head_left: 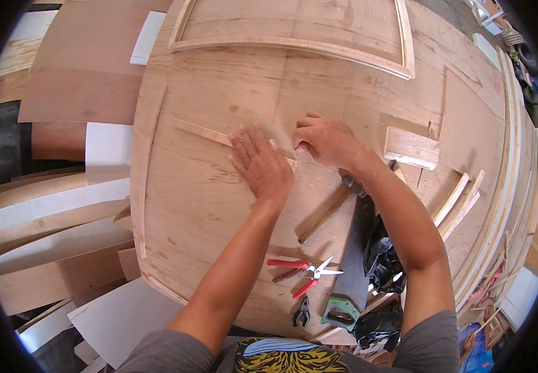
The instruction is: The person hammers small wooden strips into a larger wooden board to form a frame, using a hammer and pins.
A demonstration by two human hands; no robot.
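Observation:
My left hand (261,165) lies flat with its fingers spread, pressing a thin wooden strip (203,132) onto the plywood tabletop (231,81). The strip's right end (291,164) shows just past the heel of that hand. Close by on the right, my right hand (331,142) is closed, with thumb and fingers curled together. Whether it pinches something small cannot be made out. Below my right forearm lies a hammer (325,214) with a wooden handle, its head partly covered by the arm.
Near me lie red-handled snips (306,270), small black pliers (302,312), and a handsaw (343,311) with a green handle beside black plastic (386,264). A wood block (412,148) sits right, with cut strips (458,202). A wooden frame (294,43) lies far off. Boards (57,224) are stacked left.

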